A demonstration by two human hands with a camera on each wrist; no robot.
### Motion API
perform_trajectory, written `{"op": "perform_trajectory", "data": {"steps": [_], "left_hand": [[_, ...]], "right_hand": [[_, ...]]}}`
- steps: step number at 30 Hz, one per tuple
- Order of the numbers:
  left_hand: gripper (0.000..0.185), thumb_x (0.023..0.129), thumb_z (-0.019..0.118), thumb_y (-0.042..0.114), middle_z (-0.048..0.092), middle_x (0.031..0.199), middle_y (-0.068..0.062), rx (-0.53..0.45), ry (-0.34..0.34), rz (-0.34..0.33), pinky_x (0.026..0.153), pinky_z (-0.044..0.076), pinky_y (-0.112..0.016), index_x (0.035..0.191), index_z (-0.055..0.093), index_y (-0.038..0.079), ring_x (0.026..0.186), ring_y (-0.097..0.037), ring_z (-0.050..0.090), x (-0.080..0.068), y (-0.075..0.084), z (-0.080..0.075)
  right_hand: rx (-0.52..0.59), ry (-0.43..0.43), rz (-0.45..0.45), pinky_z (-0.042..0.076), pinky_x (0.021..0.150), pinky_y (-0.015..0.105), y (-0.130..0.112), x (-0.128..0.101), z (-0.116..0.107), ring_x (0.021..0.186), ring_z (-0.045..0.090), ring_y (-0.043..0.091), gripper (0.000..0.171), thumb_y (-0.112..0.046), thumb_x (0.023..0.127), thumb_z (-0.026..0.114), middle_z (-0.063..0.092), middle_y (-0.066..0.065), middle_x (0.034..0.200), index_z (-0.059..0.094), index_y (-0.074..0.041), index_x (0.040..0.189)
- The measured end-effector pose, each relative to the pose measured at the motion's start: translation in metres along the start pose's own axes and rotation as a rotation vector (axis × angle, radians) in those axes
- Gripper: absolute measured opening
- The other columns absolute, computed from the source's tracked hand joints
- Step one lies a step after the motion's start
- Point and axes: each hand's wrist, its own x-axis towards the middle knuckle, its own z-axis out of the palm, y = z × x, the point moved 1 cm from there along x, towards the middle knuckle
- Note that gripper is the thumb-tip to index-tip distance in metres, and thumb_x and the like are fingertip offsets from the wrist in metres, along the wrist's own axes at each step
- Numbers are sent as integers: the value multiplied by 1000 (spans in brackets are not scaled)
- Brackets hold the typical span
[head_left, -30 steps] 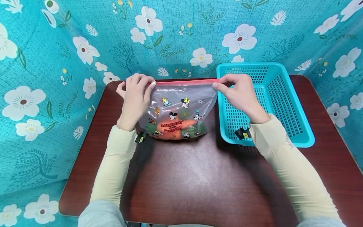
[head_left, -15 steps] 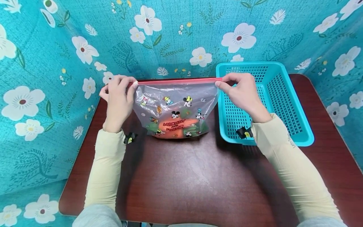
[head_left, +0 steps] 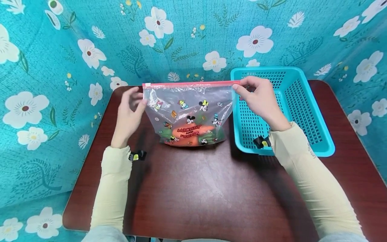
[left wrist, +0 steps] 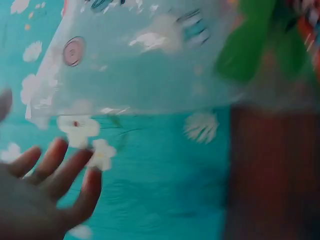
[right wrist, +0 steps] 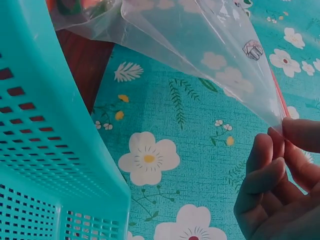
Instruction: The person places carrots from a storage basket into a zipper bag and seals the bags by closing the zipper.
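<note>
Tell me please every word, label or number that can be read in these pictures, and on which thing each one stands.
"MICKEY AND FRIENDS": red letters on the front of the clear zip bag, low in the middle, in the head view.
A small mark on the cuff of the right sleeve: too small to read.
The wrist views show only blurred cartoon prints on the bag, with no readable text.
The basket carries no text.
</note>
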Motion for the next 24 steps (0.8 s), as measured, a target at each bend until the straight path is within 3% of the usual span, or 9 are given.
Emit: {"op": "perform_trajectory", "data": {"steps": [2,5,7,9,12,16,22,24], "left_hand": [[49,95,60,16,57,115,-8,-111,-122,-99,83,49,-16,139,42,3,96,-7,60,-5,-13,3],[50,94,61,21,56,117,-7,-114,-303,-222,83,50,-17,138,44,5,98,-6,59,-14,-35,8],[49,93,63,24,58,119,-9,-57,-404,-251,84,49,-19,136,48,6,101,-9,57,-20,-46,11],[48,93,64,25,59,124,-11,-24,-453,-243,85,49,-23,135,51,8,103,-12,56,-25,-54,13],[43,94,62,22,60,122,-15,-35,-447,-188,81,50,-26,134,53,8,98,-15,57,-28,-57,16],[36,97,58,18,62,117,-14,-33,-399,-95,77,48,-22,131,56,6,92,-10,56,-28,-52,20],[21,98,54,11,62,87,-17,32,-287,-37,62,40,-19,109,67,-1,72,-5,49,-30,-45,18],[19,98,53,8,57,76,-15,36,-253,-32,57,37,-20,104,67,-5,65,-5,45,-33,-34,15]], "right_hand": [[7,-4,-3,48,61,24,1,0,1,67,61,15,30,-35,93,63,66,6,86,70,-7,99],[15,-15,-17,47,61,23,2,0,4,65,61,13,30,-35,94,61,66,7,88,68,-7,102],[13,-28,-16,47,60,23,3,0,5,63,61,12,31,-35,94,60,67,7,90,67,-7,106],[7,-55,-3,46,57,24,4,-1,6,64,61,12,34,-38,95,58,68,7,92,66,-8,109],[-6,-105,21,42,52,27,3,-3,9,66,62,16,38,-43,94,58,69,8,94,65,-9,110],[-4,-208,36,41,48,29,1,-6,14,67,62,22,42,-46,92,60,70,9,97,64,-12,116],[3,-503,-16,52,70,33,-1,-15,23,89,62,20,57,-35,84,74,61,3,117,46,-17,131],[0,-597,-35,54,77,35,-1,-20,28,99,59,21,66,-30,81,78,58,4,123,41,-16,134]]}}
